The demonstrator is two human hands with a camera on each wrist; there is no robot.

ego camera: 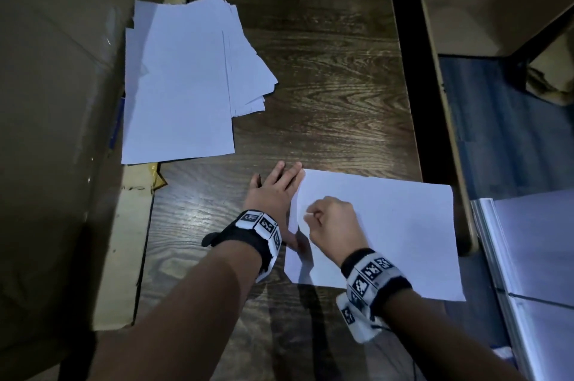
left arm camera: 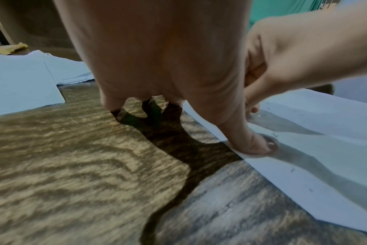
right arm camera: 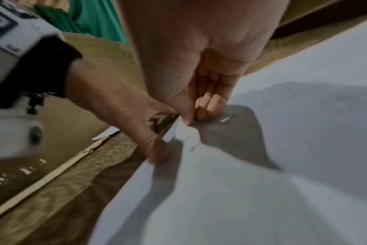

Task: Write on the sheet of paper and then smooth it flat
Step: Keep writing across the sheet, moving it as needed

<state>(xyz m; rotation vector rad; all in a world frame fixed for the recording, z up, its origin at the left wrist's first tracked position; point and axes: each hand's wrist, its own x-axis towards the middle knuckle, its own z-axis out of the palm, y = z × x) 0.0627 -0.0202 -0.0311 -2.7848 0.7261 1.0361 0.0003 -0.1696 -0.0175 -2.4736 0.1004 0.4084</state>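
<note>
A white sheet of paper (ego camera: 403,225) (left arm camera: 314,140) (right arm camera: 262,182) lies on the dark wooden table (ego camera: 326,85) at the near right. Faint marks show on it in the left wrist view. My left hand (ego camera: 273,191) (left arm camera: 168,58) (right arm camera: 119,112) lies flat beside the sheet's left edge, fingers straight, its thumb (left arm camera: 256,145) pressing the edge down. My right hand (ego camera: 332,222) (left arm camera: 293,58) (right arm camera: 199,58) rests on the sheet's left part with fingers curled. It pinches a thin white pen (ego camera: 308,216) (right arm camera: 174,131) whose tip is hidden under the fingers.
A loose pile of white sheets (ego camera: 186,85) (left arm camera: 21,79) lies at the far left of the table. A large cardboard box (ego camera: 56,101) stands along the left side. The table's right edge (ego camera: 407,70) drops to a blue floor; a white panel (ego camera: 534,256) stands at the right.
</note>
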